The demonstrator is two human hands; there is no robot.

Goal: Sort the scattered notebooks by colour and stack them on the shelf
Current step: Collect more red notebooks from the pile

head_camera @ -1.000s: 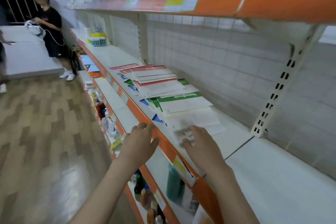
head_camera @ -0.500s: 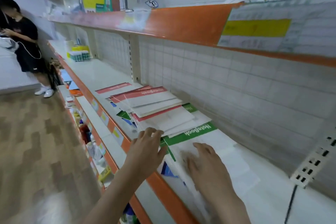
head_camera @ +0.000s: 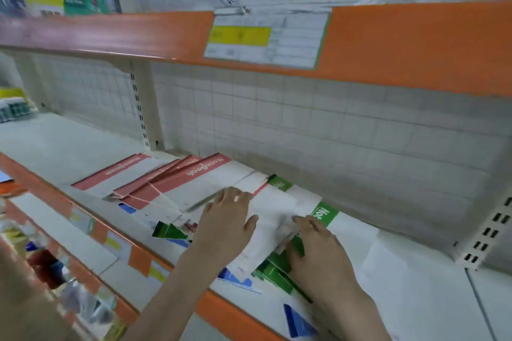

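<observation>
White shelf [head_camera: 415, 299] with an orange front edge carries a loose spread of notebooks [head_camera: 194, 183], red-banded ones toward the left, green-banded ones [head_camera: 324, 214] toward the right. Both hands lie on the pile: left hand [head_camera: 227, 219] flat with straight fingers, right hand [head_camera: 318, 252] pressing down beside it, fingers extended.

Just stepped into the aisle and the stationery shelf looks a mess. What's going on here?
A person is sorting notebooks on the white shelf with the orange front edge. The left hand lies with straight fingers on a white notebook cover, while the right hand presses down on the green-banded notebooks. The red-banded notebooks lie fanned out further left, and blue-cornered notebooks poke out at the front. The colours are still mixed.
</observation>
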